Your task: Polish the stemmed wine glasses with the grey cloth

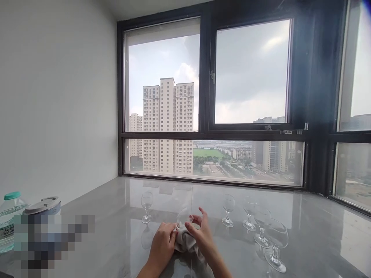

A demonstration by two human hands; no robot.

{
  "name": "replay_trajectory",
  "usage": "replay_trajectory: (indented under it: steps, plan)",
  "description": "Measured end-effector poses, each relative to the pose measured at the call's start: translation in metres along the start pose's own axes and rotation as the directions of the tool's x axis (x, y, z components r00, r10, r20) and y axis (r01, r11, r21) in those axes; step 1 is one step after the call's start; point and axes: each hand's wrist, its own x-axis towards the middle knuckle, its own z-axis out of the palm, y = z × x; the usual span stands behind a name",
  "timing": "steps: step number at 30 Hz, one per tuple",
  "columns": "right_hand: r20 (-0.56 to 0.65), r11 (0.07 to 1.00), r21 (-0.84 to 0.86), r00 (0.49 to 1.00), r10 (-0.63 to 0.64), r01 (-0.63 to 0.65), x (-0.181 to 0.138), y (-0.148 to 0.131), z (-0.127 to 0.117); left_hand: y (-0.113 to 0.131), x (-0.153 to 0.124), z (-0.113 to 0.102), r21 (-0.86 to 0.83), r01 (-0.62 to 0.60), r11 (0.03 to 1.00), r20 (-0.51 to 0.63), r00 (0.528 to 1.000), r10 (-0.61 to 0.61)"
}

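Between my hands is a clear stemmed glass (183,217), its bowl showing above a bunched pale grey cloth (185,240). My left hand (162,242) is closed at the left side of the cloth, fingers curled against it and the lower part of the glass. The glass's stem and foot are hidden. On the other side, my right hand (203,231) has its fingers apart, with the index finger raised. Its thumb lies over the cloth's upper edge, and the other fingertips are near the bowl; whether they touch it I cannot tell.
One stemmed glass (146,207) stands upright at the left, beyond my left hand. Several more, including a near glass (276,237), stand at the right on the glossy grey counter (116,235). A capped bottle (11,216) and a lidded tub (43,208) are far left.
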Motion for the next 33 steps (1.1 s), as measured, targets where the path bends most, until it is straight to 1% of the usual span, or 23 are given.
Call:
replay_trajectory:
  steps: [1,2,4,6,8,10,11,13,15,16,17,18,20,22,25,27,30,31,33]
  plan:
    - [-0.053,1.0,-0.021,0.998,-0.021,0.02,0.002,0.002,-0.001,0.001,0.0,0.0,0.013,-0.034,0.999,0.033,0.999,0.034]
    - [-0.073,0.999,-0.029,0.997,-0.03,0.028,0.004,0.003,-0.002,0.003,-0.001,-0.001,0.019,-0.065,0.998,0.06,0.996,0.064]
    - [-0.066,0.998,-0.028,0.996,-0.054,0.052,0.004,0.0,-0.003,0.006,-0.001,-0.002,0.01,-0.107,0.994,0.079,0.991,0.106]
    - [-0.083,0.992,-0.034,0.989,-0.121,0.119,0.001,-0.01,-0.005,0.008,-0.002,-0.003,-0.029,-0.121,0.992,0.026,0.992,0.122]
    - [-0.136,0.969,-0.073,0.961,-0.243,0.234,-0.002,-0.023,-0.007,0.008,-0.003,-0.004,-0.087,-0.109,0.99,-0.074,0.992,0.103]
    - [-0.225,0.928,-0.138,0.902,-0.369,0.345,-0.004,-0.036,-0.012,0.006,-0.004,-0.004,-0.144,-0.054,0.988,-0.156,0.987,0.031]
    - [-0.287,0.906,-0.17,0.861,-0.421,0.387,-0.005,-0.042,-0.016,0.005,-0.004,-0.004,-0.174,-0.007,0.985,-0.181,0.983,-0.025]
    - [-0.423,0.867,-0.234,0.757,-0.497,0.439,-0.005,-0.051,-0.023,0.001,-0.004,-0.004,-0.237,0.095,0.967,-0.2,0.969,-0.144]
    - [-0.516,0.833,-0.328,0.653,-0.554,0.446,-0.005,-0.054,-0.031,-0.004,-0.002,-0.002,-0.282,0.167,0.945,-0.208,0.951,-0.23]
    - [-0.535,0.811,-0.391,0.609,-0.585,0.434,-0.004,-0.054,-0.036,-0.007,-0.001,-0.002,-0.288,0.19,0.938,-0.218,0.941,-0.258]
    - [-0.537,0.787,-0.459,0.576,-0.616,0.413,-0.002,-0.053,-0.04,-0.01,0.001,-0.001,-0.282,0.207,0.937,-0.241,0.93,-0.278]
    - [-0.527,0.761,-0.521,0.555,-0.643,0.388,0.0,-0.05,-0.044,-0.013,0.003,-0.001,-0.263,0.22,0.939,-0.278,0.915,-0.292]
    - [-0.502,0.722,-0.608,0.545,-0.672,0.33,0.006,-0.043,-0.053,-0.02,0.007,-0.001,-0.208,0.247,0.946,-0.38,0.871,-0.311]
    - [-0.49,0.71,-0.646,0.561,-0.667,0.281,0.012,-0.034,-0.061,-0.027,0.01,-0.002,-0.176,0.291,0.941,-0.479,0.809,-0.34]
    - [-0.483,0.706,-0.662,0.577,-0.659,0.252,0.02,-0.023,-0.07,-0.037,0.018,-0.005,-0.227,0.361,0.905,-0.554,0.716,-0.425]
    - [-0.467,0.695,-0.674,0.585,-0.663,0.249,0.024,-0.017,-0.071,-0.045,0.023,-0.008,-0.276,0.41,0.87,-0.552,0.673,-0.492]
    - [-0.439,0.676,-0.696,0.6,-0.668,0.243,0.029,-0.012,-0.07,-0.059,0.033,-0.014,-0.306,0.51,0.804,-0.491,0.639,-0.592]
    - [-0.433,0.672,-0.699,0.603,-0.669,0.244,0.03,-0.01,-0.069,-0.064,0.036,-0.016,-0.308,0.533,0.788,-0.469,0.636,-0.613]
    - [-0.416,0.669,-0.697,0.615,-0.67,0.257,0.033,-0.007,-0.067,-0.074,0.042,-0.02,-0.312,0.546,0.778,-0.422,0.654,-0.628]
